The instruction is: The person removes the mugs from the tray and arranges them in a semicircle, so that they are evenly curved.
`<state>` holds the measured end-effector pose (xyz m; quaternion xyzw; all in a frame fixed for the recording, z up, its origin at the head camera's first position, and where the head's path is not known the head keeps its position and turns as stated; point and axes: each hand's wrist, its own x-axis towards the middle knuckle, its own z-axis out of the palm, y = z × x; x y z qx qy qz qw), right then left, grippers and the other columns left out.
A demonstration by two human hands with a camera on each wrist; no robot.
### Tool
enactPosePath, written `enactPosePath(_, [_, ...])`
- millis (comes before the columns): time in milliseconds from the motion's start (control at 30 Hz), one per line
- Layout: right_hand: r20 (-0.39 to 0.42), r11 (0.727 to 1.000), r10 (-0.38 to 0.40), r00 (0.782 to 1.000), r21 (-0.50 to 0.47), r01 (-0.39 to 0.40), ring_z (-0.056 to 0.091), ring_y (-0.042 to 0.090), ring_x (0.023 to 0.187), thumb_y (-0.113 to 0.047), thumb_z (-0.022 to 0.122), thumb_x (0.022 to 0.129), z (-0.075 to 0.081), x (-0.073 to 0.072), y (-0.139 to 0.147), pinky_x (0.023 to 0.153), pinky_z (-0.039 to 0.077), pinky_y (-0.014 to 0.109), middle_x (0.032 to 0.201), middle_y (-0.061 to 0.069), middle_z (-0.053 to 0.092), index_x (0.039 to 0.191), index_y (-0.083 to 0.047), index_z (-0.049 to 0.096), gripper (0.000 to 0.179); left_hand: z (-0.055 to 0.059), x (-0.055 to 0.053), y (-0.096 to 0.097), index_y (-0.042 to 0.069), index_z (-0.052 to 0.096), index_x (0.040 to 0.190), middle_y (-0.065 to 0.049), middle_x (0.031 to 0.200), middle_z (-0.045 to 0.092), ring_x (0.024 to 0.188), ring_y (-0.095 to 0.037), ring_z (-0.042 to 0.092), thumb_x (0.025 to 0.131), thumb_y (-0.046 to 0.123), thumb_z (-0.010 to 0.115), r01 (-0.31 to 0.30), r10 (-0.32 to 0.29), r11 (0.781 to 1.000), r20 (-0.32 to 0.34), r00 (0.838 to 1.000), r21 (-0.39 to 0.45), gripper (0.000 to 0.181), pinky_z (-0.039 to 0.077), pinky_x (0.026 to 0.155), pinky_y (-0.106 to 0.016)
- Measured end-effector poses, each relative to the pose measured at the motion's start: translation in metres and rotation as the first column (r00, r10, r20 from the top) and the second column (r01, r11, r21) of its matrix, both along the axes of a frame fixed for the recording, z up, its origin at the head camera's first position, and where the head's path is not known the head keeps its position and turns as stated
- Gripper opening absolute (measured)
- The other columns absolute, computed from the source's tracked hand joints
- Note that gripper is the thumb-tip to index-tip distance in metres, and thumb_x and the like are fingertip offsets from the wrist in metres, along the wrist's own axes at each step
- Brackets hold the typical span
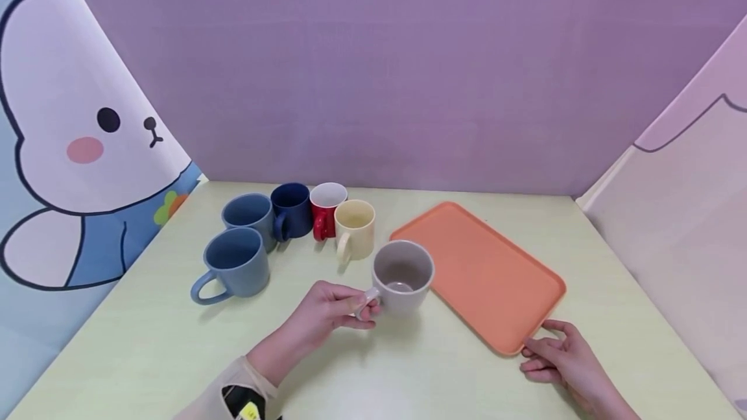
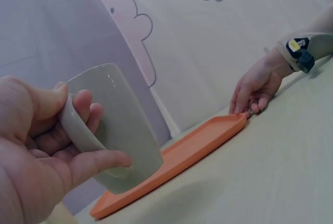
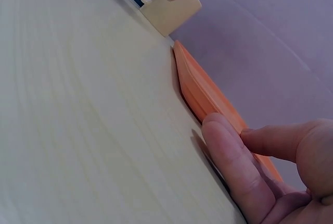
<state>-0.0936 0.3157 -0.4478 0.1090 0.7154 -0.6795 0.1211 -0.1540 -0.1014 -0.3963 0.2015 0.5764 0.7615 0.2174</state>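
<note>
By its handle, my left hand (image 1: pixel 327 311) grips a light grey mug (image 1: pixel 403 277), with the fingers curled through the loop. The mug appears raised above the table, its mouth upward, beside the left edge of an orange rectangular tray (image 1: pixel 484 271). My right hand (image 1: pixel 563 361) pinches the tray's near right corner between thumb and fingers. In the right wrist view, the thumb touches the rim of the tray (image 3: pixel 197 86) and a finger lies along its outer side. The left wrist view shows the mug (image 2: pixel 119 125) close up, with the tray behind it.
Left of the tray stand a cream mug (image 1: pixel 358 232), a red mug with white inside (image 1: pixel 328 203), a dark blue mug (image 1: pixel 294 209) and two grey-blue mugs, one behind (image 1: pixel 251 212) and one in front (image 1: pixel 239 264). A purple backdrop (image 1: pixel 379 83) rises behind the pale table (image 1: pixel 408 381).
</note>
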Motion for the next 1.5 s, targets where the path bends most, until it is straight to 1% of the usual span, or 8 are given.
enactPosePath(133, [-0.003, 1.0, 0.011, 1.0, -0.002, -0.011, 0.073, 0.024, 0.072, -0.001, 0.055, 0.1, 0.0, 0.0, 0.0, 0.07, 0.062, 0.039, 0.089, 0.012, 0.071, 0.14, 0.009, -0.003, 0.071, 0.001, 0.005, -0.017, -0.02, 0.065, 0.104, -0.013, 0.099, 0.074, 0.098, -0.028, 0.07, 0.098, 0.004, 0.061, -0.021, 0.021, 0.999, 0.0, 1.0, -0.031, 0.025, 0.057, 0.086, -0.045])
enactPosePath(300, [-0.02, 1.0, 0.029, 0.999, -0.009, -0.029, 0.073, 0.024, 0.072, -0.001, 0.055, 0.1, 0.0, 0.0, -0.001, 0.07, 0.062, 0.039, 0.09, 0.013, 0.071, 0.138, 0.009, -0.003, 0.07, 0.003, 0.014, -0.039, -0.018, 0.063, 0.113, -0.009, 0.102, 0.075, 0.1, -0.025, 0.071, 0.099, 0.006, 0.06, -0.014, 0.013, 0.999, -0.019, 1.0, -0.043, 0.028, 0.057, 0.087, -0.042])
enactPosePath(533, [-0.024, 1.0, 0.027, 0.999, -0.009, -0.028, 0.073, 0.024, 0.072, -0.001, 0.055, 0.1, -0.001, -0.002, -0.002, 0.07, 0.062, 0.039, 0.09, 0.013, 0.07, 0.139, 0.009, -0.003, 0.071, -0.003, 0.023, -0.064, 0.013, 0.078, 0.111, -0.004, 0.105, 0.075, 0.101, -0.019, 0.07, 0.101, 0.003, 0.055, 0.034, -0.031, 0.999, -0.072, 0.997, 0.04, 0.027, 0.057, 0.086, -0.037])
enactPosePath(600, [-0.024, 0.999, 0.033, 0.999, -0.011, -0.033, 0.073, 0.024, 0.072, -0.002, 0.055, 0.1, -0.002, -0.001, -0.002, 0.07, 0.062, 0.039, 0.09, 0.012, 0.07, 0.139, 0.01, -0.004, 0.072, -0.004, 0.025, -0.07, 0.015, 0.079, 0.107, -0.004, 0.105, 0.075, 0.102, -0.018, 0.07, 0.102, 0.001, 0.052, 0.036, -0.031, 0.998, -0.082, 0.996, 0.061, 0.031, 0.057, 0.086, -0.037])
enactPosePath(733, [-0.021, 1.0, 0.012, 1.0, -0.003, -0.012, 0.072, 0.024, 0.071, 0.0, 0.055, 0.1, -0.001, 0.0, -0.001, 0.069, 0.062, 0.039, 0.089, 0.013, 0.07, 0.139, 0.01, -0.004, 0.072, -0.008, 0.027, -0.08, 0.014, 0.08, 0.102, -0.004, 0.107, 0.074, 0.104, -0.018, 0.07, 0.103, -0.001, 0.049, 0.011, -0.005, 0.997, -0.09, 0.996, 0.073, 0.035, 0.057, 0.087, -0.037])
enactPosePath(1033, [-0.022, 1.0, -0.015, 1.0, 0.005, 0.015, 0.072, 0.024, 0.07, 0.001, 0.055, 0.099, 0.001, 0.001, 0.0, 0.069, 0.062, 0.038, 0.089, 0.014, 0.07, 0.139, 0.009, -0.001, 0.07, -0.017, 0.024, -0.109, 0.012, 0.079, 0.107, -0.004, 0.106, 0.074, 0.107, -0.02, 0.068, 0.103, -0.007, 0.043, -0.059, 0.068, 0.995, -0.13, 0.989, 0.076, 0.04, 0.056, 0.088, -0.034])
enactPosePath(1200, [-0.02, 1.0, -0.015, 1.0, 0.007, 0.015, 0.072, 0.024, 0.071, 0.0, 0.055, 0.099, 0.0, 0.001, 0.0, 0.069, 0.062, 0.038, 0.089, 0.014, 0.07, 0.139, 0.01, -0.001, 0.07, -0.024, 0.021, -0.122, 0.008, 0.078, 0.106, -0.007, 0.104, 0.074, 0.105, -0.023, 0.069, 0.102, -0.01, 0.04, -0.093, 0.112, 0.988, -0.152, 0.982, 0.126, 0.042, 0.057, 0.087, -0.037])
enactPosePath(1500, [-0.008, 1.0, -0.006, 1.0, 0.002, 0.006, 0.073, 0.024, 0.072, 0.0, 0.055, 0.099, 0.0, 0.0, 0.0, 0.07, 0.062, 0.039, 0.089, 0.013, 0.071, 0.139, 0.009, -0.001, 0.069, -0.033, 0.028, -0.145, 0.003, 0.076, 0.109, -0.009, 0.094, 0.074, 0.107, -0.021, 0.068, 0.102, -0.014, 0.035, -0.133, 0.158, 0.971, -0.114, 0.981, 0.201, 0.045, 0.057, 0.087, -0.041])
